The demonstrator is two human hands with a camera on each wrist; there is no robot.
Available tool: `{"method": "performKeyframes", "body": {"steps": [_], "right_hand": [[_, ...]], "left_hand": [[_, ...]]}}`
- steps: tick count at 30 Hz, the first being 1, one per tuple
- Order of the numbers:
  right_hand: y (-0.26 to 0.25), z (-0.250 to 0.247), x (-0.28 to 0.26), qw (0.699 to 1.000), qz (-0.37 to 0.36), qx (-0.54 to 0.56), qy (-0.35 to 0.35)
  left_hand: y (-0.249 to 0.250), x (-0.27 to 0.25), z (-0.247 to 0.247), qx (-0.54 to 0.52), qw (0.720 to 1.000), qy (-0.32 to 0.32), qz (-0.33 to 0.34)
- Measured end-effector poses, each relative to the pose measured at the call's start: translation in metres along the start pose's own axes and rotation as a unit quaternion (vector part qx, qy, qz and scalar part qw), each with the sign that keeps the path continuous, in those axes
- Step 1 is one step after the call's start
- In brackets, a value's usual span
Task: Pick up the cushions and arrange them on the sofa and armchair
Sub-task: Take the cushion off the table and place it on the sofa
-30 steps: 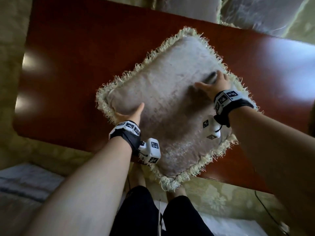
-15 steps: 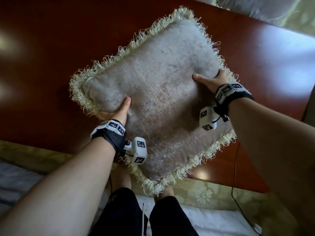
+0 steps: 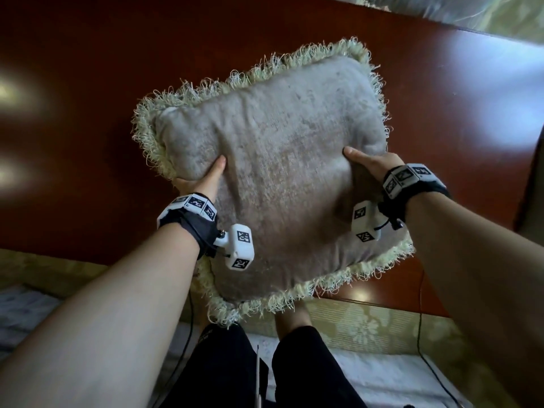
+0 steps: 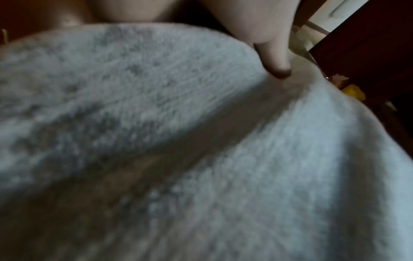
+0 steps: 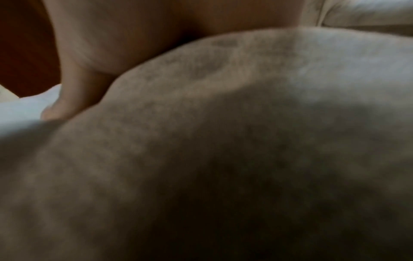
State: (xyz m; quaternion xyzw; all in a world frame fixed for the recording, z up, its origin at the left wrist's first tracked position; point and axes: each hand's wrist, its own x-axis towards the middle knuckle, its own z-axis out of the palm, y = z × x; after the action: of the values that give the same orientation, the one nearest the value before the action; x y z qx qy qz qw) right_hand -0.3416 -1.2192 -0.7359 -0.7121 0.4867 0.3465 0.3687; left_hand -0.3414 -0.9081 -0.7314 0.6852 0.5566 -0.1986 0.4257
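Observation:
A grey-beige velvet cushion [image 3: 273, 160] with a pale green fringe is held up above the dark red wooden table [image 3: 88, 98], tilted towards me. My left hand [image 3: 203, 179] grips its left edge, thumb on top and fingers hidden underneath. My right hand [image 3: 371, 164] grips the right edge the same way. In the left wrist view the cushion [image 4: 178, 150] fills the picture with my thumb pressed into it. The right wrist view shows the cushion [image 5: 223, 159] close up and blurred under my thumb.
More grey cushions [image 3: 459, 10] lie beyond the table's far edge at the top right. A green patterned carpet [image 3: 368, 328] lies under the table's near edge. My legs in black trousers [image 3: 223, 372] stand below, with a thin cable [image 3: 424, 334] trailing on the right.
The cushion has come up off the table and closer to me, turning between both hands. My right hand has shifted from lying on top to gripping the right edge.

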Motion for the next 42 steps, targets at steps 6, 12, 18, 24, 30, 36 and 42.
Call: {"method": "performKeyframes", "body": {"steps": [6, 12, 18, 24, 30, 36, 42], "right_hand": [[0.039, -0.001, -0.031, 0.992, -0.012, 0.119, 0.034], [0.045, -0.036, -0.094, 0.968, -0.068, 0.218, 0.103], [0.029, -0.084, -0.178, 0.918, -0.116, 0.313, 0.214], [0.035, -0.12, -0.279, 0.859, -0.161, 0.394, 0.285], [0.044, -0.14, -0.37, 0.791, -0.19, 0.457, 0.359], [0.06, -0.151, -0.451, 0.725, -0.207, 0.518, 0.404], [0.084, -0.152, -0.512, 0.673, -0.22, 0.544, 0.45]], "left_hand": [[0.022, -0.029, -0.011, 0.002, 0.997, -0.042, 0.06], [0.075, -0.082, -0.028, 0.017, 0.986, -0.096, 0.136], [0.139, -0.15, -0.049, -0.006, 0.959, -0.14, 0.245], [0.188, -0.221, -0.083, -0.056, 0.904, -0.23, 0.356], [0.222, -0.296, -0.124, -0.059, 0.844, -0.306, 0.436], [0.238, -0.37, -0.163, -0.06, 0.775, -0.376, 0.504], [0.224, -0.421, -0.188, -0.091, 0.732, -0.416, 0.532]]}}
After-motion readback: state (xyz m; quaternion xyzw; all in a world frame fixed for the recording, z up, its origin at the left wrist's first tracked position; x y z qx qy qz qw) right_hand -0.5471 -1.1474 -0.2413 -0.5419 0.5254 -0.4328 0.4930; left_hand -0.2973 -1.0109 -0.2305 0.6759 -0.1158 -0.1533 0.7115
